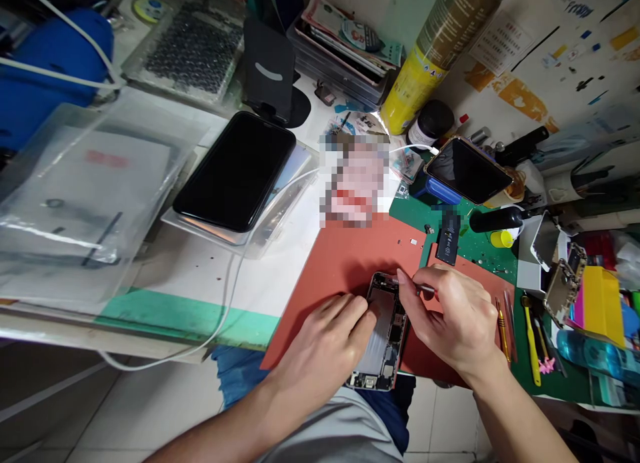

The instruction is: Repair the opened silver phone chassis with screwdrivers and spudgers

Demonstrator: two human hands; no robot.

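Head view, insp. note: opened smartphone housing lies at near edge of red silicone mat, internals exposed. L hand sits on housing's upper part, fingers curled close together, tips bearing on it; firm grip vs. mere steadying can't be told from here. R hand is nearly closed, thumb & fingers pinching slim metal-shaft tool, tip pointing at housing's top edge; exact tip contact not visible, L fingers crowd the spot. Loose black phone battery lies just beyond R hand, toward far edge of mat. Tiny loose parts sit near far edge too. Yellow-handled screwdriver lies on green work mat, right of red mat. Risks, in my judgement: tool tip could slip under uneven or off-axis pressure & gouge board or nearby parts; housing could tip or slide if L hand eases off, given its place at mat edge; a careless wrist or sleeve sweep could scatter tiny parts; battery could be damaged if sharp tip strays onto it.
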